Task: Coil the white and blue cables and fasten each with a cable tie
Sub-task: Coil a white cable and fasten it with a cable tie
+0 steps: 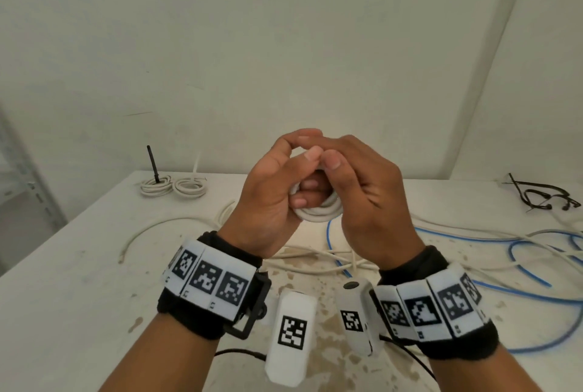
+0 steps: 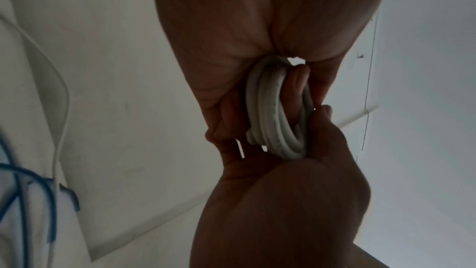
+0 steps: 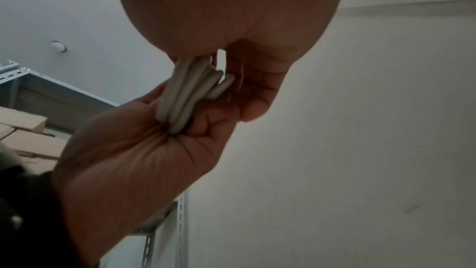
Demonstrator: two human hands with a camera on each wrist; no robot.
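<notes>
Both hands are raised above the table (image 1: pixel 79 265) and hold a small white cable coil (image 1: pixel 318 213) between them. My left hand (image 1: pixel 277 183) curls round the coil's left side, with fingers through its middle. My right hand (image 1: pixel 362 189) grips the right side, and its thumb meets the left fingertips on top. In the left wrist view the coil (image 2: pixel 273 113) of several turns sits between the left hand (image 2: pixel 257 38) and the right hand (image 2: pixel 283 201). The right wrist view shows the coil (image 3: pixel 185 93) squeezed between both palms. I cannot tell whether a tie is in the fingers. Blue cables (image 1: pixel 520 252) lie loose at the right.
Two tied white coils (image 1: pixel 173 186) lie at the back left, with a black tie tail (image 1: pixel 153 164) standing up from one. Black cable ties (image 1: pixel 542 194) lie at the back right. Loose white cable (image 1: pixel 151 227) crosses the table. A metal shelf (image 1: pixel 19 177) stands at the left.
</notes>
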